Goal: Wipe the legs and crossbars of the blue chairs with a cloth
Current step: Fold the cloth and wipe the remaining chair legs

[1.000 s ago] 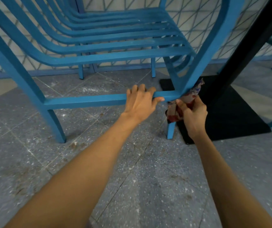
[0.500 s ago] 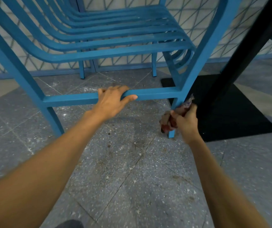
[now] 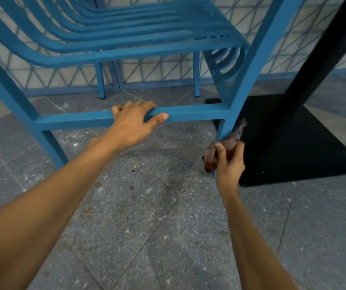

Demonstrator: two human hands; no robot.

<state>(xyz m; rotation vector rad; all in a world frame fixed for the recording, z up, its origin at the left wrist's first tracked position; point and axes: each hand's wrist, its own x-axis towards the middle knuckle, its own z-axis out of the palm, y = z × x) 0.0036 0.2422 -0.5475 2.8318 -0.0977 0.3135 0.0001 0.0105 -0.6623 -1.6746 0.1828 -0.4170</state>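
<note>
Blue chair [image 3: 147, 51] on grey floor [image 3: 147, 216], left grip [image 3: 132, 124] curled over its crossbar [image 3: 199, 114], right grip [image 3: 229, 165] pinching cloth [image 3: 229, 141] around the chair's leg [image 3: 226, 128] just below the crossbar, black base [image 3: 293, 147] right of chair

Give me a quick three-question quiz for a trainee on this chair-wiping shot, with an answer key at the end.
1. True or false: the left hand grips the crossbar.
2. The cloth meets the chair leg: A above the crossbar; B below the crossbar; C not at all.
3. Short answer: which of the hands holds the cloth?
Key: 1 true; 2 B; 3 the right hand.
</note>
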